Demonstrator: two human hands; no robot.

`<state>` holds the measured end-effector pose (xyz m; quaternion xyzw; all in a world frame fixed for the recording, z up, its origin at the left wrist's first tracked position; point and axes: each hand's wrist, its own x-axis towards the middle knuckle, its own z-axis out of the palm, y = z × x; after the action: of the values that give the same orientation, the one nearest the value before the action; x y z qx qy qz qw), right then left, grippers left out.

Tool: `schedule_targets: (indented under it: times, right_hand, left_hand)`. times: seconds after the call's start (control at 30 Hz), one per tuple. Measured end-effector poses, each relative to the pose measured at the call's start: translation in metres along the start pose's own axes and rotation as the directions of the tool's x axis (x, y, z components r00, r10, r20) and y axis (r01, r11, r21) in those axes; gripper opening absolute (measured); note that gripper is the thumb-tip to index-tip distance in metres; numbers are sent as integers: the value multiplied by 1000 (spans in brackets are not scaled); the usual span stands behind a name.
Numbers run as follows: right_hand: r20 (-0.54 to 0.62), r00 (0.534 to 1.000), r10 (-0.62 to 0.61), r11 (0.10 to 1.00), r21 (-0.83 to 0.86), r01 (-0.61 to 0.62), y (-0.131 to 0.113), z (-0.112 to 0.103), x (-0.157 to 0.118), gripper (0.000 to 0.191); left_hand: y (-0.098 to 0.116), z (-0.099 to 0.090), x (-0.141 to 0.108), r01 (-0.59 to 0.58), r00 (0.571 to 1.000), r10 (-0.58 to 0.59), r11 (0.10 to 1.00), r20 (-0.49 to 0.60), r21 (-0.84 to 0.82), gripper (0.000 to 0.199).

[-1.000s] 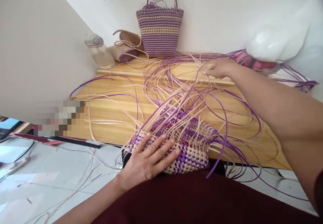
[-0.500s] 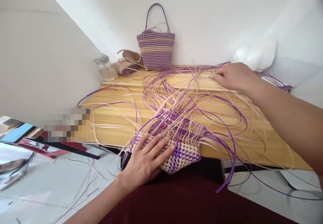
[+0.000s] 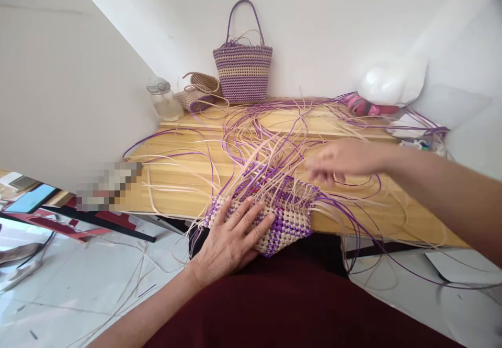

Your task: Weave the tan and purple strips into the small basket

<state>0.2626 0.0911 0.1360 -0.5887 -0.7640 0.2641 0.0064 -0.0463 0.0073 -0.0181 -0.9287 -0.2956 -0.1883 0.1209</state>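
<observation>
A partly woven purple and cream bag lies at the table's front edge, over my lap. Long loose weaving strips fan out from its upper edge across the tabletop. My left hand rests flat on the bag's near side, fingers spread; its thumb is partly hidden beneath. Over the strips to the right of the bag hovers my right hand, blurred by motion. Its fingers hang loosely bent and apart, and no strip shows between them.
Against the wall stands a finished purple handbag, beside a smaller woven piece and a glass jar. A white plastic bag and a pink-handled tool are at the back right. Strips trail off the wooden table.
My right hand has come back from the rear of the table toward the bag, uncovering the pink-handled tool. A thick purple strip end at the right has shifted. My left hand stays on the bag.
</observation>
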Motion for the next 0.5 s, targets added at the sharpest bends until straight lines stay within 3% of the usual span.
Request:
schedule_targets:
  times: [0.03,0.07,0.17,0.27,0.33,0.43,0.5]
  right_hand:
    - [162,987,-23,1000,-1,24,-4,18,-5,48]
    - [227,973,-40,999,-12,44,-8,36,-8,51]
    - [256,966,-32,999,-4,34,-12,68,-7,53]
    - [237,972,0,998,-60,14,-14,73,-4,50]
    - [207,977,-57,996,-62,72,-17,70,-6,49]
    - [197,955,-222,975,67,212,-22,70,-13,39]
    - [203,950,-238,966,150,211,-23,74,-15,34]
  left_hand:
    - [1,-1,1,-4,1000,4,1000,3,1,61]
    - [2,-2,1,-8,1000,8,1000,5,3,60]
    - [4,-4,2,-14,1000,14,1000,-5,8,58]
    - [5,-4,2,-12,1000,12,1000,-14,22,58]
    - [6,-3,2,-13,1000,14,999,-26,29,57]
    - [5,-1,-1,-26,999,28,999,-46,36,55]
    - [5,0,-2,-36,998,39,998,-56,45,55]
